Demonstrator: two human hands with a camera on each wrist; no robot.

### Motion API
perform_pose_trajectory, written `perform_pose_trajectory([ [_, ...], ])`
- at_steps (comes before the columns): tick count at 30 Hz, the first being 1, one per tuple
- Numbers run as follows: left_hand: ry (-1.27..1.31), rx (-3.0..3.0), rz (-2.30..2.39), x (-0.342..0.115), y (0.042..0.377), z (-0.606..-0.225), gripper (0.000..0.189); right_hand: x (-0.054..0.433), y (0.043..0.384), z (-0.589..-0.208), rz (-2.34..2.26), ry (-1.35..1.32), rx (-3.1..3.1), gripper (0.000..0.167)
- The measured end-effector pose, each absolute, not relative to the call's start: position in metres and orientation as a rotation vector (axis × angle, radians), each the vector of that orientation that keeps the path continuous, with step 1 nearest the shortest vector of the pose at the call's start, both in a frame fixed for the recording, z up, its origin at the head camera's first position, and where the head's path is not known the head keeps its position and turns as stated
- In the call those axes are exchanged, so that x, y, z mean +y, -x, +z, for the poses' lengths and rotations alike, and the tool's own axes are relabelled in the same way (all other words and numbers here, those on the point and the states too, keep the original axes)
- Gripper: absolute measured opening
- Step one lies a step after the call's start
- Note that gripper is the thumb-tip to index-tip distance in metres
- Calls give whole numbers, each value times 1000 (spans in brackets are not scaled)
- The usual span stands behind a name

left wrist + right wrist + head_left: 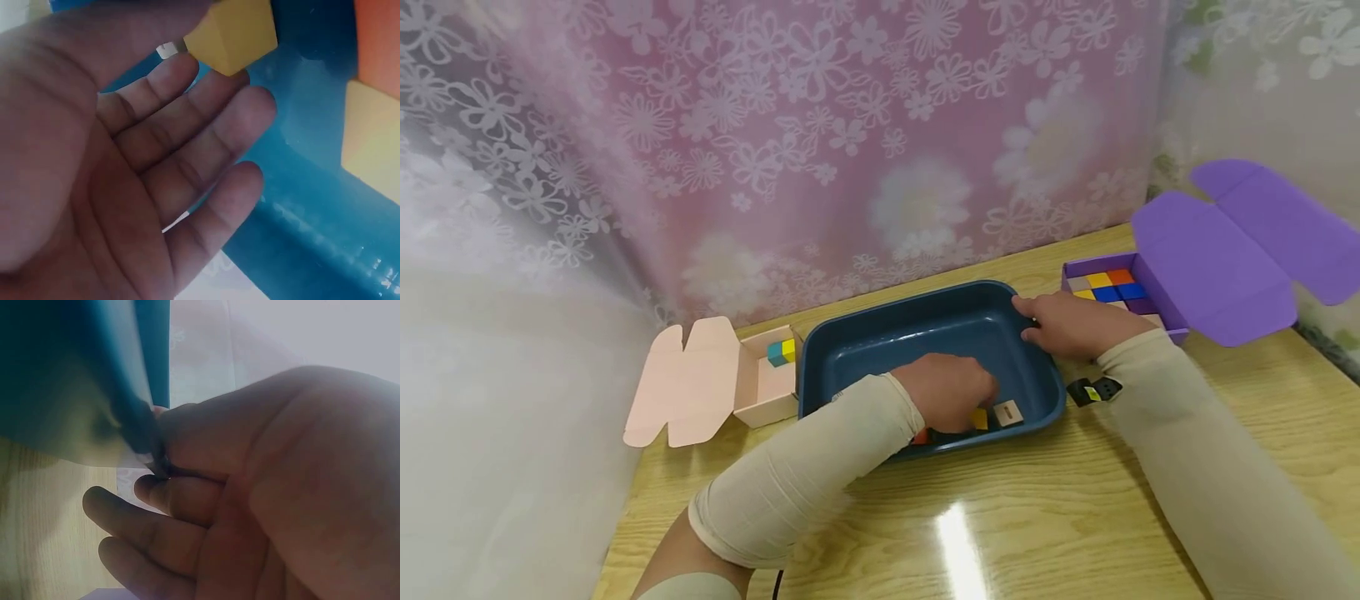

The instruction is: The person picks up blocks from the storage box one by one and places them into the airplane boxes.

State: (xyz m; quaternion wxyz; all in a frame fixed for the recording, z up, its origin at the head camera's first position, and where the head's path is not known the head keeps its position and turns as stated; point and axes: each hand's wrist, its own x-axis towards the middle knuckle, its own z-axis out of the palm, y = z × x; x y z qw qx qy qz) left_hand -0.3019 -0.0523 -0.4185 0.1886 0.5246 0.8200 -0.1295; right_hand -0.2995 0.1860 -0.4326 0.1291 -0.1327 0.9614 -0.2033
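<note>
A dark blue tub (925, 321) stands on the wooden table with loose blocks near its front wall. Inside it, my left hand (946, 392) reaches down and pinches a yellow block (234, 37) between thumb and fingertips. Beside that hand lies a pale wooden block (1008, 413) with a dark mark. An orange-red block (921, 436) is partly covered by the left wrist. At the tub's right side, my right hand (1071, 323) grips the rim (140, 381), with thumb and index finger on it and the other fingers below, off the rim.
To the left, an open pink box (766, 415) holds a teal block (777, 354) and a yellow one. On the right, an open purple box (1176, 336) contains several coloured blocks, its lid folded back. A patterned curtain (850, 150) hangs behind the table.
</note>
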Motion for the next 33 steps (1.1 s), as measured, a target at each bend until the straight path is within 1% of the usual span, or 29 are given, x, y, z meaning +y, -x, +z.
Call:
perform_pose_trajectory([
  [4, -1479, 2355, -318, -67, 309, -405, 41, 188, 299, -434, -600, 362, 2782, 69],
  [6, -1450, 2435, -262, -86, 319, -393, 40, 189, 299, -435, -608, 346, 2772, 71],
  [8, -1404, 2544, -168, -113, 333, -380, 34, 191, 299, -435, -606, 334, 2775, 71],
  [11, -1202, 2734, -22, -163, 357, -365, 27, 194, 298, -434, -584, 321, 2791, 71],
  [13, -1031, 2852, 36, -198, 373, -361, 26, 196, 298, -433, -569, 316, 2802, 71],
  [16, -759, 2969, 26, -246, 394, -363, 26, 198, 299, -433, -556, 316, 2803, 71],
  [19, -609, 3019, -85, -280, 408, -374, 27, 198, 299, -434, -553, 322, 2792, 72],
  [24, -503, 3033, -286, -306, 422, -398, 29, 196, 299, -435, -587, 339, 2776, 71],
  [30, -388, 3024, -318, -315, 430, -415, 19, 189, 302, -435, -635, 388, 2759, 71],
  [33, -365, 3032, -341, -318, 433, -421, 19, 185, 305, -434, -633, 399, 2753, 72],
])
